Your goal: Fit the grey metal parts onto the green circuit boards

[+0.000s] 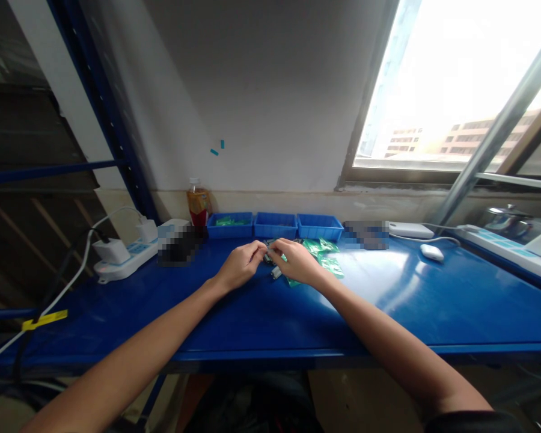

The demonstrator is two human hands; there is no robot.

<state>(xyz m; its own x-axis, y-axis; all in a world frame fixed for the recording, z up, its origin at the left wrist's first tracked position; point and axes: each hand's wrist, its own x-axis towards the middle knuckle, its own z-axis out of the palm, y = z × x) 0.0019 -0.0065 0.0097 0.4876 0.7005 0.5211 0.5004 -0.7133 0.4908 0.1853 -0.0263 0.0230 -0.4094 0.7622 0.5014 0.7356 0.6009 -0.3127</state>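
My left hand (240,266) and my right hand (295,260) meet over the blue table (261,313), fingers curled in a pinch around a small part (267,257) held between them; I cannot make out what it is. A small silvery piece (276,272) lies on the table just under my right hand. Several green packets (327,255) lie to the right of my right hand, touching the table.
Three blue bins (275,225) stand in a row at the back; the left one holds green packets. A bottle (198,204) stands left of them. A white power strip (126,255) with plugs lies far left, a white mouse (431,252) and another power strip (509,249) right.
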